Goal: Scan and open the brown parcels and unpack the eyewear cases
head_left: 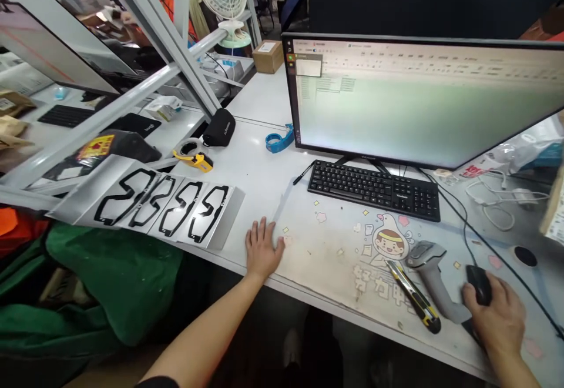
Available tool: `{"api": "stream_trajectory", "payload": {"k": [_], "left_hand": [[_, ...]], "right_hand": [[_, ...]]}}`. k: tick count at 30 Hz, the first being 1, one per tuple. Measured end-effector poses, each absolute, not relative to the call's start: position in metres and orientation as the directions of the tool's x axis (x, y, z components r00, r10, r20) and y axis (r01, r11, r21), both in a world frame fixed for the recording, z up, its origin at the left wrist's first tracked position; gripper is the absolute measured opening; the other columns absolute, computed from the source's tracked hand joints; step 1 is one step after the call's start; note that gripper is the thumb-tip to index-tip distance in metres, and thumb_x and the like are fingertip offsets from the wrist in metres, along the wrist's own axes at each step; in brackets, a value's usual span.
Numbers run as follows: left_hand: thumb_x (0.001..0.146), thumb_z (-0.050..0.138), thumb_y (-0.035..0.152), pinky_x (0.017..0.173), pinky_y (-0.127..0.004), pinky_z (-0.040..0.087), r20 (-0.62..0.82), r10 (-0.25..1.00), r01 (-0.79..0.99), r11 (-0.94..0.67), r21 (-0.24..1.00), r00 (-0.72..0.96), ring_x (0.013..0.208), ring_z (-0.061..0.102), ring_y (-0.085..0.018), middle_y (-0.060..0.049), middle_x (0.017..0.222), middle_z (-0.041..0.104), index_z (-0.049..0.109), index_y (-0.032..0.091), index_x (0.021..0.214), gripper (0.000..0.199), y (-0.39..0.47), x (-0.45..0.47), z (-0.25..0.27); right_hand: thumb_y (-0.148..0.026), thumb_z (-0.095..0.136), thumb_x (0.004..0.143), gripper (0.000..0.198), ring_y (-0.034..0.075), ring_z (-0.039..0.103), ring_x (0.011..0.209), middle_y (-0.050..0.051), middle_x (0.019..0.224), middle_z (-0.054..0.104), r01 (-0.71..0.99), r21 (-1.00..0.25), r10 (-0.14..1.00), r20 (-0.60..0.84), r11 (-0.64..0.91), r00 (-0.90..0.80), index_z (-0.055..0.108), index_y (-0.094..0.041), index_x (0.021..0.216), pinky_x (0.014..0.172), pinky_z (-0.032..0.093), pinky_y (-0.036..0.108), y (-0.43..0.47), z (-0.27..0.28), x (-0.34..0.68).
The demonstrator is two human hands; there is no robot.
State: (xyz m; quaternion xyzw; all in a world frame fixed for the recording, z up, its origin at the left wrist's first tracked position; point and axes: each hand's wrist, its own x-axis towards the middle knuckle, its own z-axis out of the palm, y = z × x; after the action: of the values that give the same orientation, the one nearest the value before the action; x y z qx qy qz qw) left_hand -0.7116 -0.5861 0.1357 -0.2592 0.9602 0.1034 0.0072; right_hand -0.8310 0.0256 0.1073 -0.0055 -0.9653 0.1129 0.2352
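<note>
My left hand (263, 250) lies flat with fingers spread on the desk, at the left edge of a printed desk mat (326, 258). Nothing is in it. To its left stand several white boxes (205, 214) in a row with black figure-like markings. At the right, my right hand (500, 311) is wrapped over a black computer mouse (479, 284). A grey barcode scanner (436, 282) lies just left of that hand, with a yellow and black utility knife (414, 297) beside it. Beyond them is a black keyboard (374, 190) below a lit monitor (418, 100).
A metal frame post (158, 41) rises at the left. Near it are a yellow tape dispenser (194, 156), a black pouch (219, 127) and a blue tape dispenser (279, 139). A pen (303, 173) and a white cable (489, 200) flank the keyboard. A green bag (106, 276) hangs below the desk's left edge.
</note>
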Motion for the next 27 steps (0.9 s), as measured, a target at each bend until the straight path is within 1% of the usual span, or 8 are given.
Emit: {"api": "stream_trajectory", "payload": {"k": [3,5,10,15,18,27], "left_hand": [[0.106,0.050,0.043,0.139,-0.058,0.016,-0.058,-0.499,-0.500,0.843,0.198,-0.865,0.170,0.023,-0.038,-0.011,0.182,0.034,0.056,0.017,0.163,0.062,-0.585,-0.714,0.138],[0.107,0.050,0.043,0.139,-0.058,0.017,-0.047,-0.498,-0.497,0.845,0.198,-0.866,0.170,0.024,-0.038,-0.012,0.182,0.034,0.056,0.017,0.162,0.062,-0.585,-0.715,0.138],[0.106,0.050,0.042,0.139,-0.059,0.016,-0.040,-0.502,-0.497,0.838,0.226,-0.864,0.170,0.024,-0.039,-0.011,0.182,0.035,0.056,0.018,0.162,0.061,-0.585,-0.717,0.137],[0.107,0.050,0.043,0.139,-0.058,0.017,-0.046,-0.502,-0.498,0.836,0.229,-0.864,0.170,0.024,-0.039,-0.012,0.182,0.034,0.056,0.017,0.163,0.062,-0.584,-0.717,0.139],[0.106,0.050,0.042,0.139,-0.058,0.017,-0.049,-0.505,-0.502,0.834,0.230,-0.862,0.170,0.024,-0.039,-0.013,0.182,0.034,0.056,0.016,0.163,0.063,-0.584,-0.717,0.140],[0.106,0.051,0.043,0.139,-0.057,0.017,-0.043,-0.511,-0.508,0.834,0.216,-0.858,0.170,0.025,-0.038,-0.011,0.182,0.035,0.056,0.018,0.162,0.062,-0.584,-0.718,0.138]], "right_hand": [[-0.059,0.058,0.097,0.071,0.050,0.062,0.138,0.022,0.150,0.064,-0.090,-0.267,0.063,0.515,0.960,-0.855,0.067,-0.018,0.154,0.113,0.051,0.067,0.023,0.099,-0.833],[-0.055,0.060,0.097,0.067,0.049,0.062,0.139,0.022,0.151,0.063,-0.115,-0.284,0.057,0.534,0.952,-0.844,0.069,-0.018,0.153,0.114,0.052,0.066,0.023,0.096,-0.834],[-0.053,0.060,0.096,0.060,0.049,0.064,0.136,0.022,0.148,0.065,-0.136,-0.274,0.046,0.567,0.952,-0.823,0.077,-0.015,0.140,0.114,0.051,0.063,0.026,0.092,-0.835],[-0.055,0.057,0.096,0.059,0.046,0.065,0.134,0.020,0.146,0.066,-0.126,-0.262,0.046,0.564,0.957,-0.824,0.077,-0.020,0.139,0.112,0.052,0.060,0.026,0.090,-0.837],[-0.057,0.055,0.095,0.062,0.045,0.066,0.132,0.021,0.145,0.066,-0.129,-0.258,0.039,0.559,0.957,-0.828,0.078,-0.018,0.138,0.110,0.053,0.060,0.024,0.092,-0.837],[-0.056,0.055,0.095,0.059,0.043,0.065,0.132,0.018,0.146,0.066,-0.108,-0.267,0.055,0.537,0.958,-0.842,0.077,-0.021,0.138,0.111,0.051,0.058,0.021,0.096,-0.835]]}}
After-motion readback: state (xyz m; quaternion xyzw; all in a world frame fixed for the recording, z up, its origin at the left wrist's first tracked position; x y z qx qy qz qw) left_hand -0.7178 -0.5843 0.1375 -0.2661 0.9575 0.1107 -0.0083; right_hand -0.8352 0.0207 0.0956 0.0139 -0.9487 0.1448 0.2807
